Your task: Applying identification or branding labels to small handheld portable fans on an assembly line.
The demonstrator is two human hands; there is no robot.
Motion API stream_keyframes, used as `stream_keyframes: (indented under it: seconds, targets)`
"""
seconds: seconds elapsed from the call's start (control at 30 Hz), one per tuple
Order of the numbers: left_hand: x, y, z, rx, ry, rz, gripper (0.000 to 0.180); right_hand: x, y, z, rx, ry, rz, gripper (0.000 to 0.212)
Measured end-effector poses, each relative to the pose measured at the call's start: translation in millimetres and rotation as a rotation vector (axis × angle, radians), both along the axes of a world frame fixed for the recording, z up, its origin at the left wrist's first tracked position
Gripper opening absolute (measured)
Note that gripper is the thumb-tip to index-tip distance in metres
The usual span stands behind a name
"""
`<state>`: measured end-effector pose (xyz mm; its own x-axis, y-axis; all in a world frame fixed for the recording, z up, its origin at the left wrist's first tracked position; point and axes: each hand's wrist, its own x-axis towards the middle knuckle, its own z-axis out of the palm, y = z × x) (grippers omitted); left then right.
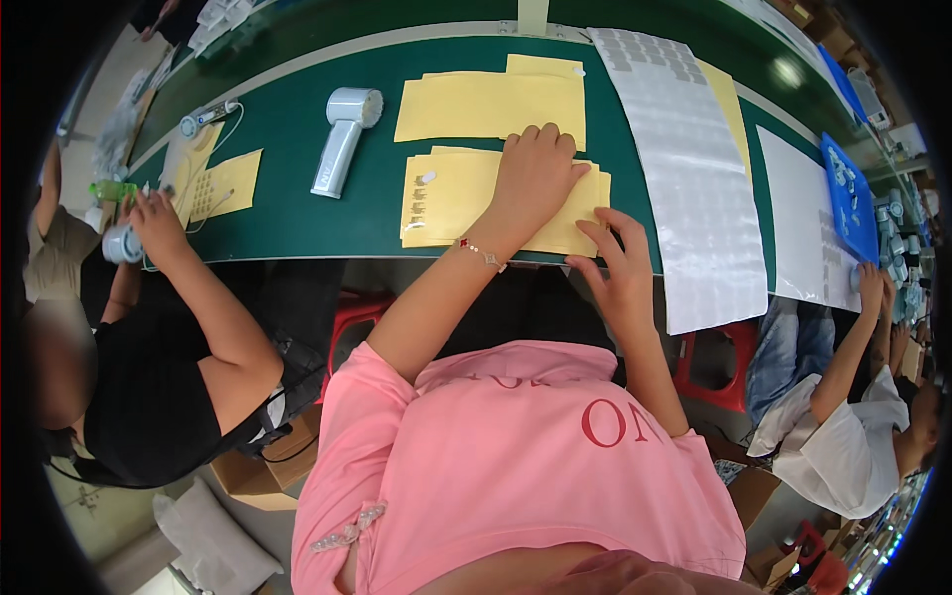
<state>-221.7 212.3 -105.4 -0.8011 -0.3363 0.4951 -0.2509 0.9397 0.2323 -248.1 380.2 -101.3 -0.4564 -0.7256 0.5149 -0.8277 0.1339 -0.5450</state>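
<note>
My left hand (536,180) rests palm down across a stack of yellow sheets (466,213) near the table's front edge. Its fingers curl over, and their tips are hidden, so whatever they hold does not show. Close to the stack's right front corner is my right hand (625,260), thumb and fingers apart with a gap between them. Small dark marks and a small white tag (429,177) show along the stack's left side. Just beyond lie more yellow sheets (486,104). A pale blue handheld fan (342,144) lies to the left of them.
Long whitish sheets (694,188) run across the green table (288,223) on my right and overhang its front edge. Further right sits a blue tray (846,198) with small parts. Co-workers sit on both sides; the left one's hand (157,226) is near another fan (122,244).
</note>
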Motion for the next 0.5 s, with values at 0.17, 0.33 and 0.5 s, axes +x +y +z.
stream_keyframes:
  seconds: [0.17, 0.33, 0.5]
  targets:
    - [-5.2, -0.4, -0.8, 0.106, -0.007, -0.077, 0.016, 0.1, -3.0, -2.8, 0.021, 0.016, -0.005, 0.036]
    - [-6.6, -2.7, -3.1, 0.173, 0.045, -0.113, 0.018, 0.7, -0.9, -6.6, 0.007, 0.029, 0.009, 0.034]
    - [-2.5, -5.7, -0.4, 0.271, 0.07, -0.131, 0.013, 0.0, -2.3, -9.8, -0.002, -0.008, -0.018, 0.034]
